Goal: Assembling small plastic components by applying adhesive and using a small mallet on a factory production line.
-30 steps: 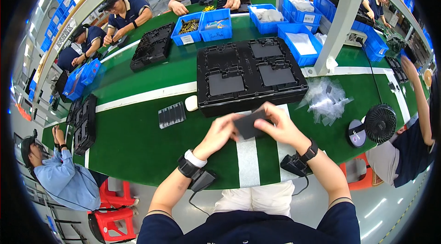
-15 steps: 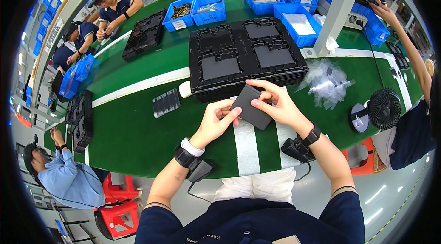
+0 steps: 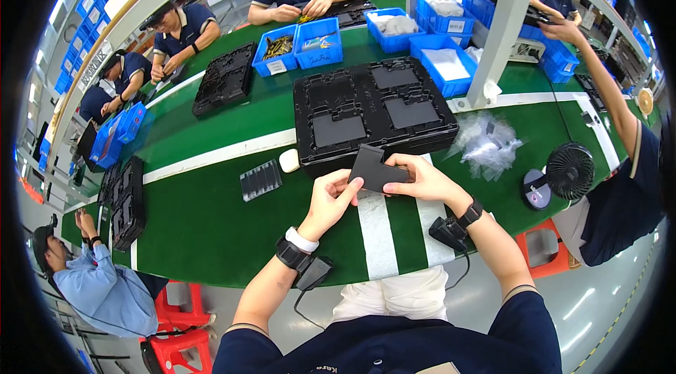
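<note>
A dark grey flat rectangular piece (image 3: 377, 173) is held in front of me, above the near side of the green table. My left hand (image 3: 332, 198) grips its left end, thumb on the face. At the right end, my right hand (image 3: 426, 180) pinches its edge. The outline now looks bent, like two angled parts; I cannot tell whether it is one folded piece or two. Just beyond my hands lies a stack of black moulded trays (image 3: 373, 145), with dark flat pieces (image 3: 338, 129) in some of the top tray's recesses.
Left of the stack lie a white rounded object (image 3: 289, 160) and a strip of dark pieces (image 3: 260, 180). To the right are a pile of clear plastic film (image 3: 487, 145) and a small black fan (image 3: 569, 171). A metal post (image 3: 503, 36) rises behind. Co-workers sit around.
The grey piece has turned in my hands, from a tilted rectangle to a bent outline. My right hand has shifted lower along its edge. The view has tilted up slightly.
</note>
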The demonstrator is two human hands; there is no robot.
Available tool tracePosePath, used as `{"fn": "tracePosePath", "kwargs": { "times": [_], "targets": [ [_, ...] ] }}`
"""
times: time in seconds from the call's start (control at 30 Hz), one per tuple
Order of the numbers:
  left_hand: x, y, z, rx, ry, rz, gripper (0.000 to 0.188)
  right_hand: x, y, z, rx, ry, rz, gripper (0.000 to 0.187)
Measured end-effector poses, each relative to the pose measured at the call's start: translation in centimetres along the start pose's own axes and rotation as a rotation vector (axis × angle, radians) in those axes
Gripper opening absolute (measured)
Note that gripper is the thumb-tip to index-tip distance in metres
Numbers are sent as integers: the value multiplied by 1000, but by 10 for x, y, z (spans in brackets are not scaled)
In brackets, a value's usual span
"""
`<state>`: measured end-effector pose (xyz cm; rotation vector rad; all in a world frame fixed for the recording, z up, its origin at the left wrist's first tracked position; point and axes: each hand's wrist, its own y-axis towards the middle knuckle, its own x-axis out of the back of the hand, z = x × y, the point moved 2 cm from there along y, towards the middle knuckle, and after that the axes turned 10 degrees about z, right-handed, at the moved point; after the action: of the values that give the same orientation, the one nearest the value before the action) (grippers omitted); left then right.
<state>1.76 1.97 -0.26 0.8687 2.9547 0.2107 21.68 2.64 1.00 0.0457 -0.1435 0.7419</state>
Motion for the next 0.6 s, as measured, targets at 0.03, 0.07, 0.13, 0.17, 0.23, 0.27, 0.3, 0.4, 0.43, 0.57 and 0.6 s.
{"fn": "tracePosePath", "kwargs": {
  "times": [0.03,0.07,0.13,0.17,0.23,0.27,0.3,0.4,0.43,0.57,0.6],
  "targets": [
    [1,0,3,8,8,23,19,5,-1,-3,-4,39,16,22],
    [-1,1,4,-3,3,32,19,7,-5,-2,-6,28,7,22],
    [-1,3,3,19,-105,142,21,10,-9,11,77,-218,-105,17],
    [-3,4,2,48,-69,180,23,13,-19,22,133,-451,-165,16],
    [-3,4,8,42,-66,203,24,16,-33,44,224,-782,-144,15],
    [-2,4,12,46,-63,216,24,18,-39,55,252,-960,-117,15],
    [-6,6,13,41,-71,220,24,22,-47,68,273,-1091,-104,16],
    [-3,8,18,84,3,240,20,37,-53,98,284,-1358,-67,18],
    [-3,9,19,87,-8,231,20,42,-50,109,282,-1391,-108,24],
    [-1,10,23,99,19,237,20,66,-10,138,208,-1130,-388,48],
    [-3,10,22,89,12,241,20,71,6,145,124,-972,-373,45]
  ]
}}
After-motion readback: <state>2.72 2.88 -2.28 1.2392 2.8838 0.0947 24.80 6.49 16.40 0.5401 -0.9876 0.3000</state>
